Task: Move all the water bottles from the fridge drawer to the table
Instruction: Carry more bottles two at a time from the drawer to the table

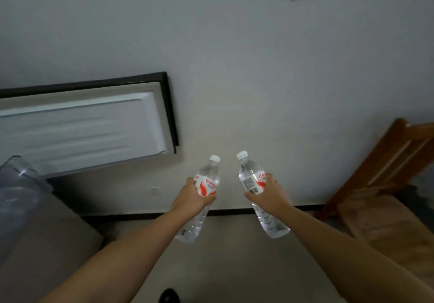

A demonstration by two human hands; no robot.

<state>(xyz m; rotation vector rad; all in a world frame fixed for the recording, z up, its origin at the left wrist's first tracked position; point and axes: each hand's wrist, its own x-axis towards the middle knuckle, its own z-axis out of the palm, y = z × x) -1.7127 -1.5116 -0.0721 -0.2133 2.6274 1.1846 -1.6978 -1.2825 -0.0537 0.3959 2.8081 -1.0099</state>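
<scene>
A pale floor runs up to a white wall (234, 56). Above the floor, the left hand (191, 196) grips one water bottle (205, 185) and the right hand (270, 192) grips another bottle (252, 178), caps toward the wall. Farther off, the open fridge door (82, 126) stands left and a wooden chair (387, 173) right.

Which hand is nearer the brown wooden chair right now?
Right. The right hand, gripping a clear plastic water bottle, is on the side of the brown wooden chair; the left hand, gripping the other bottle, is farther away, toward the open fridge door.
</scene>
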